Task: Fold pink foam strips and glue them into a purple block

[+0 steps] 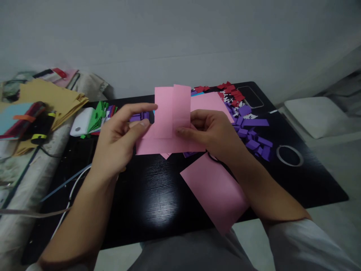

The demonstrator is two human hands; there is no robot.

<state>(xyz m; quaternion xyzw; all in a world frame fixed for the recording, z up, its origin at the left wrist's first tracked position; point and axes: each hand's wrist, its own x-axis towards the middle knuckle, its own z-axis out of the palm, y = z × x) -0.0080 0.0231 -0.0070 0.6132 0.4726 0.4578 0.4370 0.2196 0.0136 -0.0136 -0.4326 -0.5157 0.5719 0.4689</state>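
Holding a folded pink paper [164, 113] above a black counter [160, 203], the right hand [217, 130] pinches its right side between thumb and fingers; the left hand [117, 137], partly open, meets its left edge, grip unclear. Another pink sheet [216, 192] lies nearer the person, with purple pieces [255, 122] scattered to the right.

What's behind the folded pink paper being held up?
Past its edges show a pink sheet, a blue sliver and purple pieces. Whatever lies directly behind the folded paper is covered and cannot be seen.
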